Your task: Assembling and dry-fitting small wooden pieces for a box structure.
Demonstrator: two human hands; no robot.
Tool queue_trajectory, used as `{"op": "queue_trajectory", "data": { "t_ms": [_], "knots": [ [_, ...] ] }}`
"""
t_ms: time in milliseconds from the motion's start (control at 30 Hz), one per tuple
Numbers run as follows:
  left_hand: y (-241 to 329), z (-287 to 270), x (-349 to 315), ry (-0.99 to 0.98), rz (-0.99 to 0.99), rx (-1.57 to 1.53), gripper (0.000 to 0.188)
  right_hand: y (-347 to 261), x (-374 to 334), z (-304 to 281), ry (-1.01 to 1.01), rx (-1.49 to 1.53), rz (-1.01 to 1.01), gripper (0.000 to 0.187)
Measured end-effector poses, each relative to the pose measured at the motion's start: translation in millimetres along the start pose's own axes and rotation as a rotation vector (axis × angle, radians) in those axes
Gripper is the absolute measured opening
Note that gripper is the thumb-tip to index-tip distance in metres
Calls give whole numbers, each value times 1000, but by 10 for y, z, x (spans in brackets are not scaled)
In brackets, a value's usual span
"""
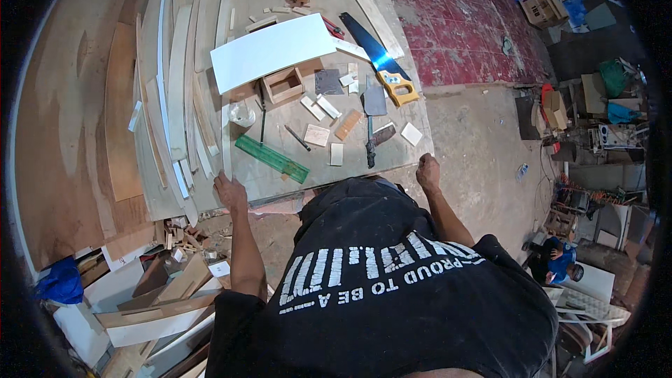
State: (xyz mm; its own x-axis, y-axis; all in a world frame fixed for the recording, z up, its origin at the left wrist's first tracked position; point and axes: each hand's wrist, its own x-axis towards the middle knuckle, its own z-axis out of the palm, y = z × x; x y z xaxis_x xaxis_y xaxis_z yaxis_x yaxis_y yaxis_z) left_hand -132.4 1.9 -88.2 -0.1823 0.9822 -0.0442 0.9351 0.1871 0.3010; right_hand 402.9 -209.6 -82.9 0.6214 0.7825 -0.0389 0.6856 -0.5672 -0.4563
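Note:
My left hand is closed at the front edge of the worktable, by the lower end of a narrow wooden strip. At the front right corner my right hand is curled against the same edge; its fingertips are partly hidden. Between my hands lie a green ruler, a pencil, a putty knife with a dark handle and several small wood blocks. Beyond them are a small open wooden box, a white panel and a handsaw with a yellow handle.
Long wooden strips run along the table's left side. A clear cup stands near them. Offcuts and boards are heaped on the floor at lower left. At far right are boxes, clutter and another person.

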Motion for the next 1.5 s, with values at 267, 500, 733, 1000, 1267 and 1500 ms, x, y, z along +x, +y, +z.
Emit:
{"op": "queue_trajectory", "data": {
  "t_ms": [267,500,733,1000,1267,1500],
  "knots": [
    [184,-46,-483,54,-335,-95,33,66,659,38,-10,55,-40,7],
    [690,274,-1172,229,-212,-158,44,-64,848,-70,-274,-45,-75,66],
    [1476,480,-1348,63,-124,-309,37,32,1002,-56,-285,65,-202,47],
    [2107,427,-1287,29,-104,-375,26,207,1255,89,-343,540,-207,30],
    [2451,546,-1050,-250,-191,-456,24,143,1567,59,-556,669,-66,33],
    [3029,519,-1007,-463,285,-451,27,-368,1800,468,-514,427,-381,31]
  ]
}}
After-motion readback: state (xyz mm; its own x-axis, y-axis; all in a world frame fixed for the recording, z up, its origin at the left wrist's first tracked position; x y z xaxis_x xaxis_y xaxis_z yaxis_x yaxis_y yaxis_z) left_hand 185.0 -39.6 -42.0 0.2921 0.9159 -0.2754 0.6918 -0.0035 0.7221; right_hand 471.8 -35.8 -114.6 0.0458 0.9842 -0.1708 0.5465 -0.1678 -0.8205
